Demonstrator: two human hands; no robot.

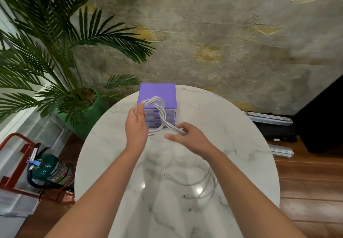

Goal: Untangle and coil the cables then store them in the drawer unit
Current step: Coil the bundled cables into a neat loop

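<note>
Cable bundle (160,114), white and twisted into a figure-eight, hangs between your hands in front of the purple drawer unit (157,93), your left hand (136,124) gripping its upper loop and your right hand (187,137) pinching its lower end, while another loose cable (204,182) lies on the table (111,154).

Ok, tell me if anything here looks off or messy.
Only the loose white cable sprawled uncoiled on the round marble table near the right forearm. The white cable bundle, held between left hand and right hand, is twisted. The purple drawer unit sits square, drawers closed.
</note>
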